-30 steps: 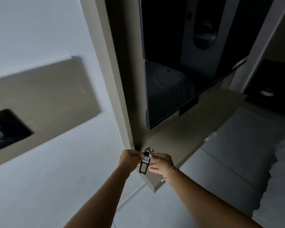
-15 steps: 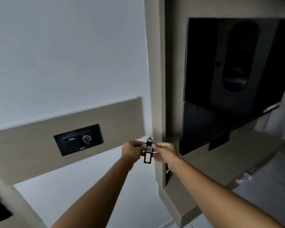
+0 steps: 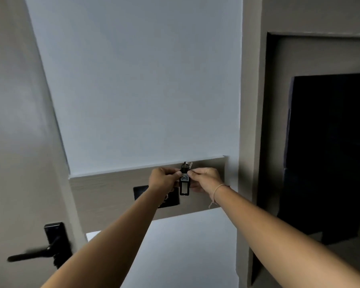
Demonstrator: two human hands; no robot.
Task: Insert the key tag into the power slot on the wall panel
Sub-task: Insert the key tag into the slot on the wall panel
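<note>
- Against the beige wood band (image 3: 104, 190) that crosses the far wall, both hands meet at mid-scene, arms stretched out from the near edge.
- The left hand (image 3: 163, 178) pinches the left side of the key tag (image 3: 184, 185); its grip is closed on the tag's upper part with fingertips and thumb.
- The right hand (image 3: 205, 179) pinches the tag's right side, its grip likewise closed on the upper part, so 2 hands share 1 tag.
- A thin bracelet (image 3: 217, 189) circles the right wrist.
- The key tag hangs upright between the hands, black-framed with a pale window below and a small white label near the top; the writing on it is too small to read.
- A metal ring (image 3: 188, 163) shows just above the tag's top.
- The dark wall panel (image 3: 140, 192) sits in the wood band just left of and slightly below the tag, partly hidden by the left wrist; its slot cannot be made out.
- The tag is held in front of the band, not in the panel.
- A black door handle (image 3: 34, 253) is at the near left, blurred.
- A dark screen (image 3: 328, 154) fills the right side.
</note>
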